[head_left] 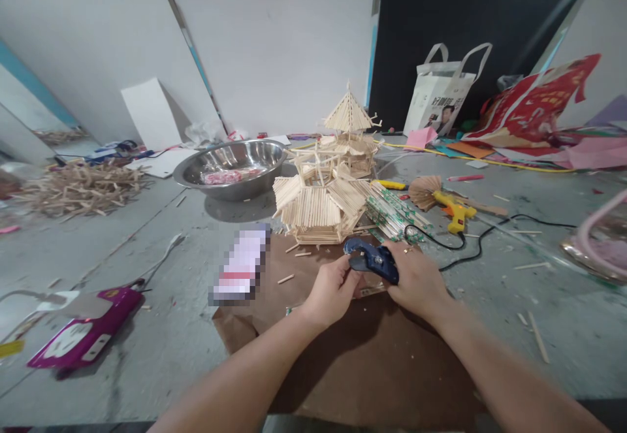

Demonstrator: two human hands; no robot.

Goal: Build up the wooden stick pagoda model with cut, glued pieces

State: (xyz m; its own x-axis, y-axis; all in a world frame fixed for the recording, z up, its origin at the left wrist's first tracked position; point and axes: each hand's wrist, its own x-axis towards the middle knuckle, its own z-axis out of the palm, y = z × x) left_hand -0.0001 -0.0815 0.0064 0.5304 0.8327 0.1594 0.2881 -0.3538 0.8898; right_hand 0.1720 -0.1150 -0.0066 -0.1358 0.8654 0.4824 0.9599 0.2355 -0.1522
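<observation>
My right hand is wrapped round a dark blue hand cutter with a curved jaw and a grey blade. Thumb and fingers of my left hand are pinched together at the cutter's jaw; what they hold is too small or hidden to make out. Both hands are above a brown paper sheet. Just beyond them stands a small pavilion model built of wooden sticks, with an open roof top. Paper-wrapped chopsticks with green print lie beside it.
A pointed-roof stick model stands behind. A steel basin, a stick pile, a blurred-out phone and a purple power strip are leftward. To the right lie a yellow glue gun, its black cord and a red bag.
</observation>
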